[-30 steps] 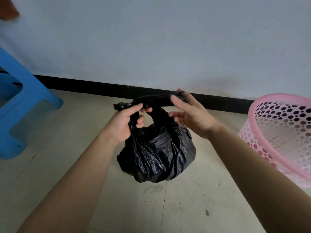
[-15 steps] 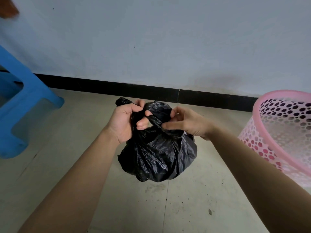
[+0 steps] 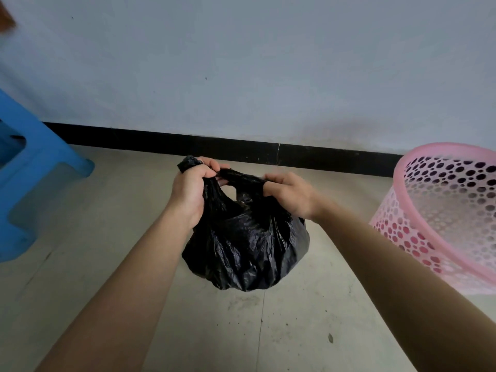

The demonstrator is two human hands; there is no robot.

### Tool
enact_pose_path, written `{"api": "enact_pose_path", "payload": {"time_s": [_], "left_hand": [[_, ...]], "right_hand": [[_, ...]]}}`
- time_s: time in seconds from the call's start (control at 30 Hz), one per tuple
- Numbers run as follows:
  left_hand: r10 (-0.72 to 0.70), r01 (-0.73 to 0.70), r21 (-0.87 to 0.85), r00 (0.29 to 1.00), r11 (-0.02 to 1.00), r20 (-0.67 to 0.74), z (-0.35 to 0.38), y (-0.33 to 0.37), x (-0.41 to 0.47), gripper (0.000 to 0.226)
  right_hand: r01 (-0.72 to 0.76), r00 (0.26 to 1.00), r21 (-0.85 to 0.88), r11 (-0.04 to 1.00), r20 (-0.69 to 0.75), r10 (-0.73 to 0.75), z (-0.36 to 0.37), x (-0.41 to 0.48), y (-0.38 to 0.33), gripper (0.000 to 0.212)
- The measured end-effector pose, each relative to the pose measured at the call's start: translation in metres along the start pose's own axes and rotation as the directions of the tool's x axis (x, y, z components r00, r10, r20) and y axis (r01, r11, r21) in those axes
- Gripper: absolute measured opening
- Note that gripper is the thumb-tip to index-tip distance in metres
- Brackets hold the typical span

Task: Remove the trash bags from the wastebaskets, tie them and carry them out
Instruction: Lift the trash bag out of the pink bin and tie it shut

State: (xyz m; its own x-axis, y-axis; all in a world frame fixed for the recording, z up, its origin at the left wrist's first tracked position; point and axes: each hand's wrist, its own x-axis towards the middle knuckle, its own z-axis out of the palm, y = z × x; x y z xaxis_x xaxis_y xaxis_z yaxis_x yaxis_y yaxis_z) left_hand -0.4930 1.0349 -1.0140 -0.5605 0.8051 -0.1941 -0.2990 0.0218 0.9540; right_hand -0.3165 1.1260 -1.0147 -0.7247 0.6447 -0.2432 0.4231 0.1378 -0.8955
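Observation:
A full black trash bag hangs above the floor in the middle of the view. My left hand is closed around the bag's left top strand, whose end sticks out above my fist. My right hand grips the right top strand. A twisted black band of plastic stretches taut between the two fists. A pink perforated wastebasket leans at the right edge, with no bag inside it.
A blue plastic stool stands at the left. A pale wall with a black baseboard runs behind. The tiled floor below the bag shows dirt specks.
My hands have drawn apart, pulling the bag's top strands sideways and tight. The bag hangs slightly lower than a second ago.

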Motion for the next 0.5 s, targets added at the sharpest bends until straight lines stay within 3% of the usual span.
{"api": "enact_pose_path", "payload": {"time_s": [0.17, 0.3, 0.4, 0.5], "left_hand": [[-0.051, 0.067, -0.385, 0.997, 0.920, 0.053, 0.002, -0.001, -0.009, 0.021], [-0.087, 0.114, -0.418, 0.993, 0.901, 0.082, 0.004, 0.000, -0.016, 0.013], [-0.080, 0.127, -0.401, 0.988, 0.907, 0.132, 0.006, 0.001, -0.018, 0.006], [-0.058, 0.131, -0.299, 0.969, 0.945, 0.241, 0.009, 0.000, -0.021, 0.005]], "right_hand": [[-0.109, 0.987, -0.042, 0.993, 0.116, 0.113, 0.005, -0.007, 0.003, 0.022], [-0.247, 0.956, 0.267, 0.931, 0.225, 0.189, 0.000, -0.008, 0.018, 0.070], [-0.169, 0.985, 0.361, 0.917, 0.093, 0.145, 0.001, -0.005, 0.014, 0.076], [-0.014, 0.994, 0.465, 0.885, -0.091, 0.063, 0.004, -0.004, 0.002, 0.056]]}}
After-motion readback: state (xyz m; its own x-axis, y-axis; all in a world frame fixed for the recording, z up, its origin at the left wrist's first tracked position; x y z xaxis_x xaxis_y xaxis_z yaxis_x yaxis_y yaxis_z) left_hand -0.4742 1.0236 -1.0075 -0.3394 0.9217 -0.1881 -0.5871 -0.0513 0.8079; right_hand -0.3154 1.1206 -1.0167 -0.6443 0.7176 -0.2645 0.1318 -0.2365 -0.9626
